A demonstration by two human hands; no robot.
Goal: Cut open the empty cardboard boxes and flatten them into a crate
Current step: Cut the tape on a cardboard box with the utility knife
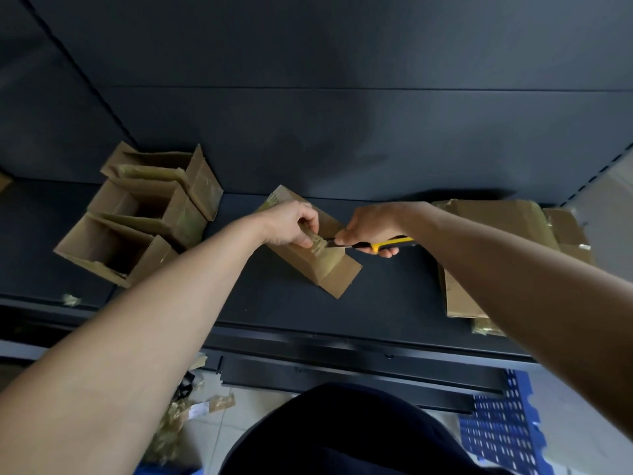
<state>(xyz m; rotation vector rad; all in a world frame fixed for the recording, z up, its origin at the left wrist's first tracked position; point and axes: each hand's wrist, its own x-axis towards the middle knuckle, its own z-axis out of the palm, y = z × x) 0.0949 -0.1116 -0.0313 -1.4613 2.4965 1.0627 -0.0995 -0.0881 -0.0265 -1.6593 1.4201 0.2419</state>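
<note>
A small brown cardboard box [330, 265] lies on its side in the middle of a dark shelf [291, 303]. My left hand [291, 228] grips its top, pinching a strip of yellowish tape [317, 243]. My right hand [371, 229] grips a yellow and black utility knife [383, 245], whose blade tip touches the taped seam right beside my left fingers. Three open, upright cardboard boxes [137, 214] stand in a cluster on the shelf's left. Flattened cardboard [496, 241] lies stacked on the right, partly hidden by my right forearm.
A blue perforated plastic crate [500, 419] sits on the floor at lower right. Crumpled tape scraps [191, 409] litter the tiled floor at lower left, and one scrap [71, 299] lies at the shelf's front edge. A dark back panel rises behind the shelf.
</note>
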